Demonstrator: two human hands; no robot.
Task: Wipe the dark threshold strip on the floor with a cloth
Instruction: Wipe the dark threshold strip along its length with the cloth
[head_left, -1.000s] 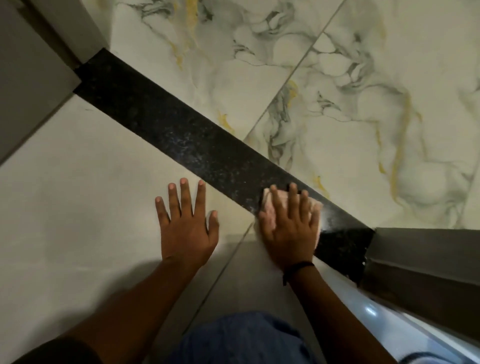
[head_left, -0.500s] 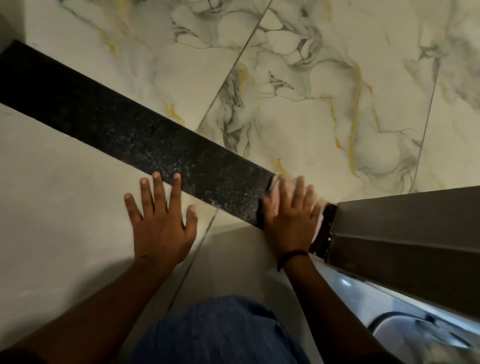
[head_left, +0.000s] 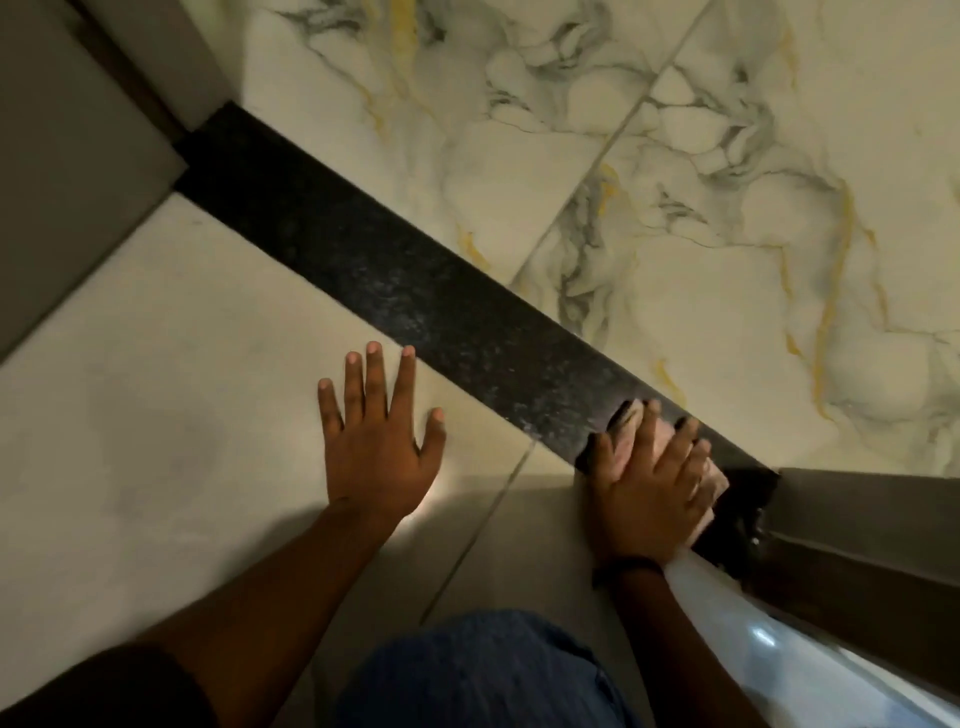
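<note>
Marbled floor (head_left: 727, 322) meets the dark threshold strip (head_left: 441, 306) — beside the door frame (head_left: 862, 499), the right hand (head_left: 649, 493) presses the cloth (head_left: 626, 434) flat, fingers straight; left hand (head_left: 382, 447) spread on plain tile (head_left: 156, 415).

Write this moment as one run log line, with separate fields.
step: wipe | right hand: flat on cloth, pressing it on dark strip near door frame | left hand: flat on pale tile

Left hand (head_left: 376, 441) lies flat, fingers spread toward 12 o'clock. Right hand (head_left: 649, 488) presses down flat, its straight fingers aimed toward 1 o'clock.
</note>
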